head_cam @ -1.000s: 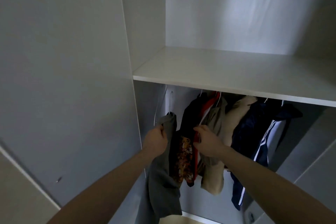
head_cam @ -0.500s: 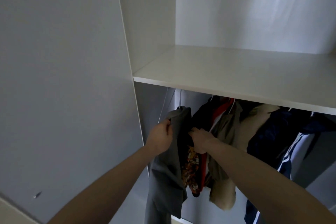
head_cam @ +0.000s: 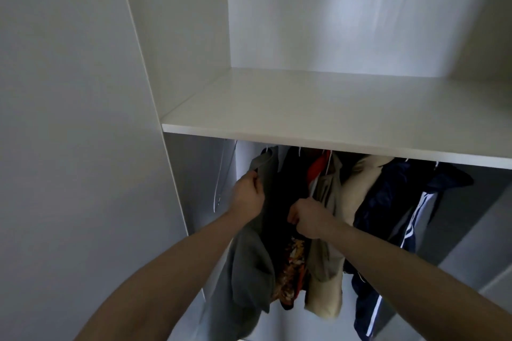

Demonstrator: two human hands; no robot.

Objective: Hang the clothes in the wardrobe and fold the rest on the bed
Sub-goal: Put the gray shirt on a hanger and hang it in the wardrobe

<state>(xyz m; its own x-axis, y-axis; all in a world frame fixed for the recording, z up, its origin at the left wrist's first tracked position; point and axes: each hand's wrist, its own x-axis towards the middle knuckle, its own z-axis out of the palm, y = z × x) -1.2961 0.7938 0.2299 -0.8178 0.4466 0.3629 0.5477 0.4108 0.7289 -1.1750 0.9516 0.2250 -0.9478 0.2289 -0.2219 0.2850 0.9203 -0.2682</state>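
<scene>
Grey fabric, item one: a grey garment [head_cam: 249, 266] hanging at the left end of the row, nearest the viewer, its upper edge drawn up toward the underside of the shelf. Left hand [head_cam: 247, 196] grips this cloth at the shoulder, fingers curled round a fold; likely holding it steady while its hanger is seated on the rail, which is hidden behind the shelf edge.

Right hand [head_cam: 306, 217]: fingers curled in a fist on the neighbouring clothes, seemingly pinching dark fabric, though exactly which piece cannot be told. Judged purpose: pushing or holding the row aside to make a gap for the grey piece.

Item two: dark patterned garment [head_cam: 291, 271], orange-printed, just right of the grey one and touching it.

Item three: khaki garment [head_cam: 327, 252] with a red collar showing above.

Item four: navy jacket [head_cam: 388, 224] with white stripes, furthest right.

Item five: bare wire hanger [head_cam: 221, 174], hanging left of the grey garment against the side panel.

Fittings: white shelf [head_cam: 332, 119] spanning above the hanging space; wardrobe side panel [head_cam: 171, 36] and pale back wall behind. An open door [head_cam: 69, 119] fills the left. Lighting dim, the lower compartment in shadow. Bed not in view; the folding part appears still to do.
</scene>
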